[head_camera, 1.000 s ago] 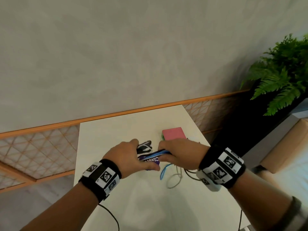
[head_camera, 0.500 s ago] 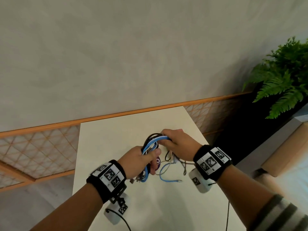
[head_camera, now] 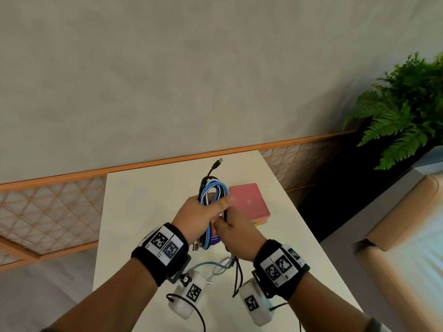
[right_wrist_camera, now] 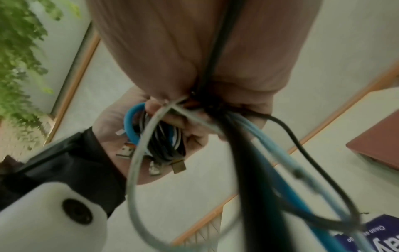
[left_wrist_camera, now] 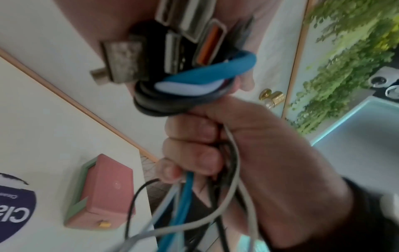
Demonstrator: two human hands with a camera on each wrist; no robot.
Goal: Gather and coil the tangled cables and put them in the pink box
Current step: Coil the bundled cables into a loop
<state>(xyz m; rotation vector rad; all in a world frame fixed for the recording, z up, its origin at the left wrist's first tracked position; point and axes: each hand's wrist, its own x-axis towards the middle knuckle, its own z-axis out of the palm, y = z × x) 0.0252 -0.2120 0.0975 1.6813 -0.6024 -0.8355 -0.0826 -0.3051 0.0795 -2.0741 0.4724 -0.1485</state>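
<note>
A bundle of blue, white and black cables (head_camera: pixel 213 191) stands looped above the white table (head_camera: pixel 143 200). My left hand (head_camera: pixel 203 215) grips its middle, and a black USB plug (head_camera: pixel 219 161) sticks up from the top. Just below, my right hand (head_camera: pixel 236 232) grips the loose strands (head_camera: pixel 225 264) that hang toward the table. The left wrist view shows several USB plugs (left_wrist_camera: pixel 190 27) at the coil's end and the right hand's fingers (left_wrist_camera: pixel 194 136) curled round the strands. The closed pink box (head_camera: pixel 249 200) lies on the table right of the hands, untouched.
A purple sticker (left_wrist_camera: pixel 13 213) lies on the table under the hands. The table's right edge runs close behind the pink box. A fern (head_camera: pixel 407 104) and a cardboard box (head_camera: pixel 402 212) stand to the right. An orange lattice rail (head_camera: pixel 48 212) runs behind.
The bundle rose off the table and now stands upright in my left hand. My right hand left the top of the loops and dropped to the trailing strands. The pink box is uncovered.
</note>
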